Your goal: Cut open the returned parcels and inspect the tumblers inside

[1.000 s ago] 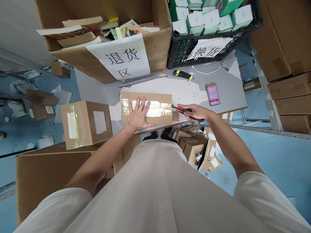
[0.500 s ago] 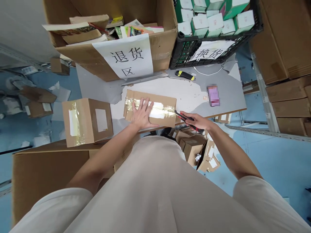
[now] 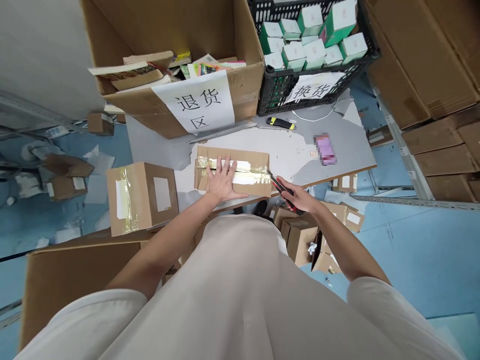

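A flat cardboard box (image 3: 251, 156) lies on the table in front of me, with shiny clear tape and a white label along its top. A dark slit runs lengthwise through the tape and label. My left hand (image 3: 223, 182) rests flat on the box with fingers spread, left of its middle. In my right hand (image 3: 298, 196) is a red and black utility knife (image 3: 279, 186), fingers wrapped round its handle. Its blade tip is at the right end of the box, close to the tape.
A taped carton (image 3: 140, 200) stands left on the table (image 3: 292, 150). Behind are a big carton of books (image 3: 247, 90) and a black crate (image 3: 262, 95) of green-white boxes. A yellow-black cutter (image 3: 281, 123) and a blurred purple item (image 3: 325, 149) lie on the right. Cartons (image 3: 300, 235) sit below.
A slit now shows along the tape and label of the box. The knife has tilted more steeply at the right end. The whole view has shifted slightly.
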`<action>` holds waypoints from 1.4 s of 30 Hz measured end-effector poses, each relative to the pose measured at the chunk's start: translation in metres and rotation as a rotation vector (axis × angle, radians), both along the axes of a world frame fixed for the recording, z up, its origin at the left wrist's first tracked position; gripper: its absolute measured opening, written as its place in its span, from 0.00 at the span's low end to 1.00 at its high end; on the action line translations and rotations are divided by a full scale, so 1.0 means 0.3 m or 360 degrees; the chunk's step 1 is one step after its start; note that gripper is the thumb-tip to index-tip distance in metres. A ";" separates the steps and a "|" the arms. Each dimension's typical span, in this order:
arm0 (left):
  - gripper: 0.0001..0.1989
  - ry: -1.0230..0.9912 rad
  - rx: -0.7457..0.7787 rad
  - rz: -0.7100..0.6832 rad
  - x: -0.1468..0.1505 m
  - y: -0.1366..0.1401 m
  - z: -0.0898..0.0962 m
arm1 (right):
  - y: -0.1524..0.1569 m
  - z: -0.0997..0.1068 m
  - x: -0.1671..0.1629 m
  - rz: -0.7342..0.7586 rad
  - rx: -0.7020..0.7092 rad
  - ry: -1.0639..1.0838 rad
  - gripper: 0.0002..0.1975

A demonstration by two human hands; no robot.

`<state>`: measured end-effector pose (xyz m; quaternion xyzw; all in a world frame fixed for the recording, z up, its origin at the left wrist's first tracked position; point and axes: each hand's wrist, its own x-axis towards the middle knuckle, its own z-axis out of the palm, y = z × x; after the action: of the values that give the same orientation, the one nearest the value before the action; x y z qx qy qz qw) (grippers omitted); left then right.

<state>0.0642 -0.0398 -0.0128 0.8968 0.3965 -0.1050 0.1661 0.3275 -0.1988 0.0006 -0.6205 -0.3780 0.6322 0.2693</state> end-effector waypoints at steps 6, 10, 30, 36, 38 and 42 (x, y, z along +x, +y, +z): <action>0.64 -0.0060 -0.0012 -0.0036 -0.020 -0.018 0.000 | -0.067 0.017 0.066 0.0150 -0.0094 0.0116 0.40; 0.62 -0.0053 -0.0003 -0.0032 -0.014 -0.002 0.003 | -0.043 0.002 0.027 0.0005 -0.0092 0.0113 0.40; 0.62 0.0081 -0.0009 0.0016 0.008 -0.001 0.021 | -0.119 0.032 -0.073 -0.0138 -0.0024 0.0072 0.39; 0.60 -0.0033 -0.0008 0.0020 -0.001 0.002 0.014 | -0.232 0.005 -0.055 -0.0203 0.0014 -0.0125 0.38; 0.60 -0.0099 0.0022 0.0005 -0.011 -0.006 0.009 | -0.264 -0.004 -0.053 -0.0343 0.0080 -0.0177 0.40; 0.60 -0.0311 0.0104 0.0017 -0.039 -0.026 0.012 | -0.268 -0.052 -0.062 -0.0700 0.0172 -0.0192 0.48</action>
<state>0.0526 -0.0477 -0.0091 0.9055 0.3865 -0.0032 0.1753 0.3088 -0.2792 -0.0149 -0.7092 -0.2825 0.4988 0.4104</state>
